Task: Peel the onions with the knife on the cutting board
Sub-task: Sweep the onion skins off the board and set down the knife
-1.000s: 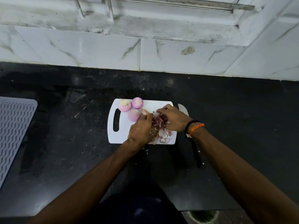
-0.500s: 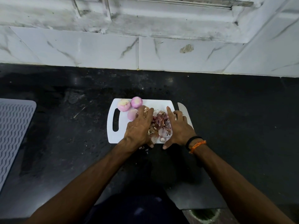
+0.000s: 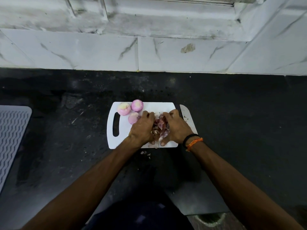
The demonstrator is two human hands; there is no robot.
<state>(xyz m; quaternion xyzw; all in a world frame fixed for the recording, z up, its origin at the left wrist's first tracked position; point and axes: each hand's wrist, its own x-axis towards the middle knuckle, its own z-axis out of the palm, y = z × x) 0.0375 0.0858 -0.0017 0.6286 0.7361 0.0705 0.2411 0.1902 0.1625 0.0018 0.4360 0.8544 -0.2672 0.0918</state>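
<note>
A ridged grey mat [image 3: 11, 138] is lying at the far left of the black counter [image 3: 240, 113]. The white cutting board [image 3: 119, 141] is sitting at centre, its handle slot to the left. Three peeled onions [image 3: 131, 110] are clustering on its far-left corner. The left hand [image 3: 142, 128] and right hand [image 3: 177, 128] are cupping a heap of reddish onion skins [image 3: 160, 128] between them, fingers curling inward around it. The knife [image 3: 186, 115] is lying just right of the board, its handle hiding under the right wrist.

Fingers [image 3: 167, 114] now curled, seemingly gathering peels [image 3: 160, 126]
</note>
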